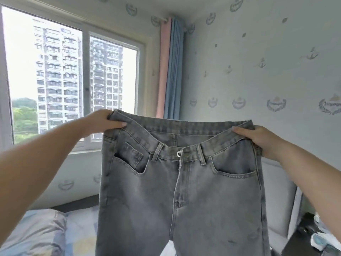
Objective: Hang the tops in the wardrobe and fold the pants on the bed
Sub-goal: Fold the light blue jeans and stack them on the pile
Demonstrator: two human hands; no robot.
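A pair of grey jeans [180,196] hangs in the air in front of me, front side facing me, waistband spread wide. My left hand [103,122] grips the waistband's left corner, thumb on the front. At the right corner my right hand [258,139] grips the waistband the same way. The legs drop out of view below the frame, above the bed [79,228]. The fly button is done up. No tops or wardrobe are in view.
A pillow [36,235] lies on the patterned bedding at lower left. The padded grey headboard [282,196] stands against the right wall. Dark items sit at the lower right [310,230]. A large window [73,80] with pink and blue curtains [169,71] is straight ahead.
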